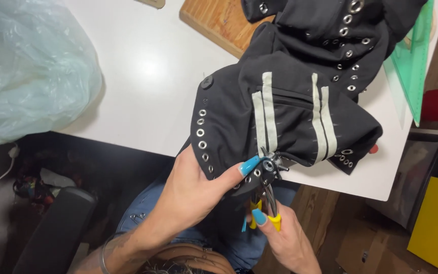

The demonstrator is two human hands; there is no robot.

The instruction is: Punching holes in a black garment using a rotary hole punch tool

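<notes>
Surface: white table (143,76) bearing a black eyeleted garment (290,101).
Left hand (193,193): pinching the garment's hem.
Right hand (285,238): squeezing yellow-handled pliers (268,195) closed.

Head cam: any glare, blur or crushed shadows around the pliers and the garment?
Head view: a bright hotspot glares on the white table; the black garment is evenly lit, eyelets crisp; the pliers and both hands, left hand and right hand, look sharp; under the table goes dark.
</notes>
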